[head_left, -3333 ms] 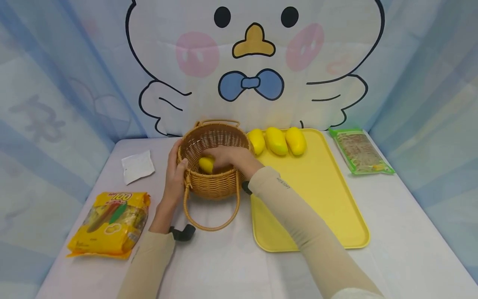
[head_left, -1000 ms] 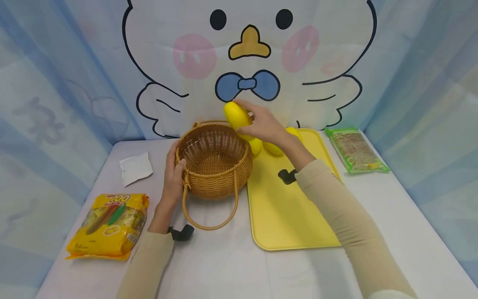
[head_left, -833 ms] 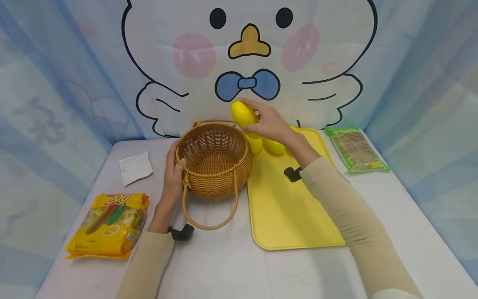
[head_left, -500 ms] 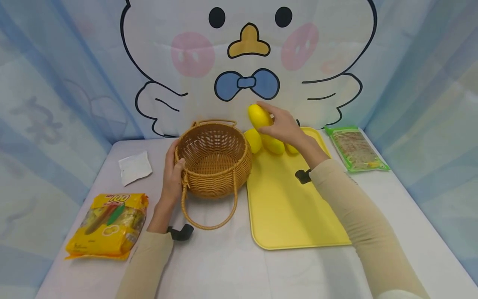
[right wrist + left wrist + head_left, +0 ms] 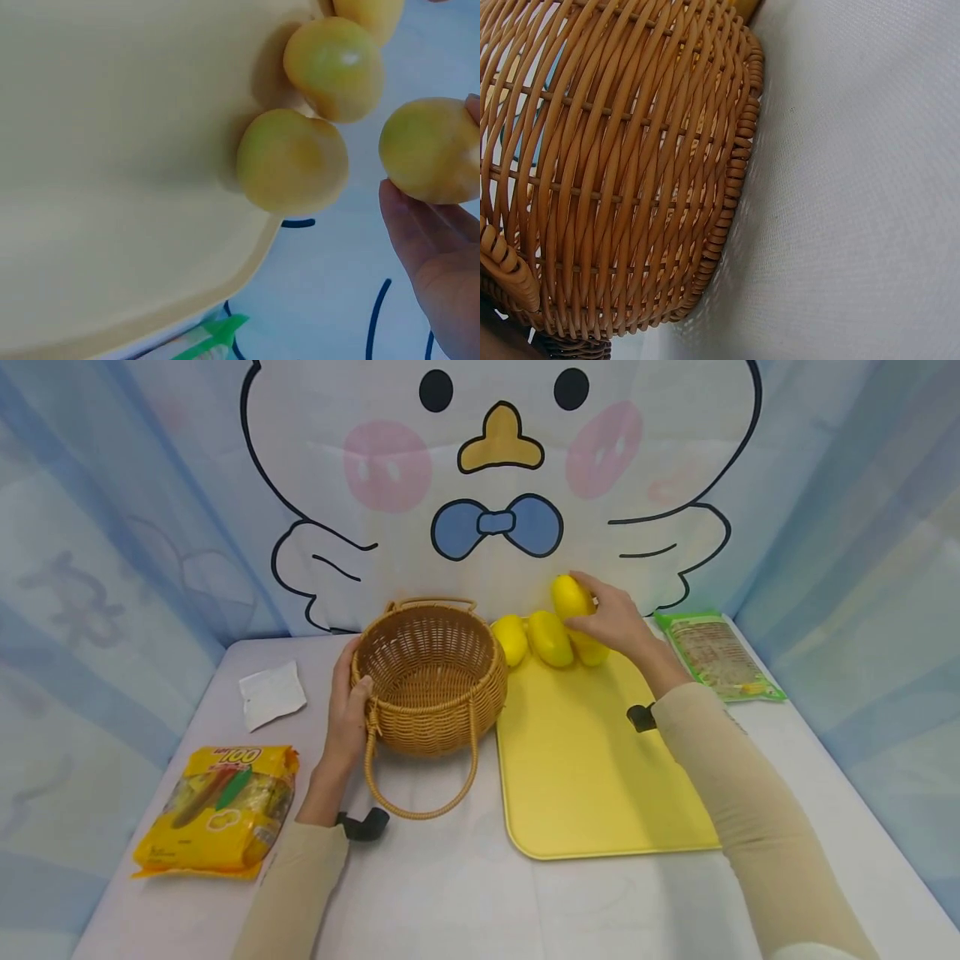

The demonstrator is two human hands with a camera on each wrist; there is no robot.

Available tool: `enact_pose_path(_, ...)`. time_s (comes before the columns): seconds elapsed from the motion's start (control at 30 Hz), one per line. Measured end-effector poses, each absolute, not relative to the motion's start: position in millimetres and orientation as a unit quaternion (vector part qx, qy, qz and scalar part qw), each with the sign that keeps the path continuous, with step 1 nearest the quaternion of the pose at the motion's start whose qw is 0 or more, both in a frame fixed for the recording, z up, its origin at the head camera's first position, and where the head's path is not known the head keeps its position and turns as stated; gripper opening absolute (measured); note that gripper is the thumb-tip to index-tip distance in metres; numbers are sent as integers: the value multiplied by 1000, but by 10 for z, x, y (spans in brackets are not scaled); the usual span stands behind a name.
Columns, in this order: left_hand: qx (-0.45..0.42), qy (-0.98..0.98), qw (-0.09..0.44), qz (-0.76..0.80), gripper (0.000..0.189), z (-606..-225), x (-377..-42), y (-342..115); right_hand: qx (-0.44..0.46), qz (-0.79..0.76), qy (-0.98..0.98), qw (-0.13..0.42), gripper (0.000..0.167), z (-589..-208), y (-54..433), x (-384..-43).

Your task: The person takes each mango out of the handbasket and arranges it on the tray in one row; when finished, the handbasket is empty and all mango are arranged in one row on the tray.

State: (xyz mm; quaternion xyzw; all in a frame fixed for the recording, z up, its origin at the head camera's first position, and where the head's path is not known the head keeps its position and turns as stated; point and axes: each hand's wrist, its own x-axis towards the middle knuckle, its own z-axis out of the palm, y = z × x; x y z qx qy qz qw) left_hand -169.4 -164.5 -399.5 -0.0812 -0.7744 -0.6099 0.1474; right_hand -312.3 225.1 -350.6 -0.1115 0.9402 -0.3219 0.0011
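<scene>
My left hand [image 5: 347,706] holds the left side of a brown wicker basket [image 5: 431,731], thumb near its rim. The basket stands upright and its bottom shows bare. In the left wrist view the woven wall [image 5: 622,150] fills much of the picture. Above the far end of a yellow tray [image 5: 600,777], my right hand [image 5: 618,622] grips a yellow mango [image 5: 570,597] between thumb and fingers. Beneath lie three more mangoes in a row: a left mango [image 5: 511,639], a middle mango [image 5: 551,640] and a right mango [image 5: 590,650], partly hidden. The right wrist view shows the held mango [image 5: 427,150] apart from the others.
A yellow snack bag [image 5: 221,810] lies at the left, with a small white packet [image 5: 272,695] behind it. Right of the tray is a green-edged packet [image 5: 720,656]. The basket's handle [image 5: 423,814] hangs down towards the front. A printed curtain [image 5: 498,577] closes off the back.
My right hand has lifted the mango out of the basket and carried it right, over the mangoes on the tray. My left hand and the basket have stayed in place.
</scene>
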Motion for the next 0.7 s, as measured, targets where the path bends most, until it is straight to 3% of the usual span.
enact_pose_path(0.33,-86,-772,171,-606,58,-4307,-1878,-1725,-99,-288,952,-5,79,-3650,2560,-3174)
enact_pose_path(0.7,-90,-767,162,-614,58,-4165,-1798,-1697,-47,-273,961,-6,80,-3725,2785,-3124)
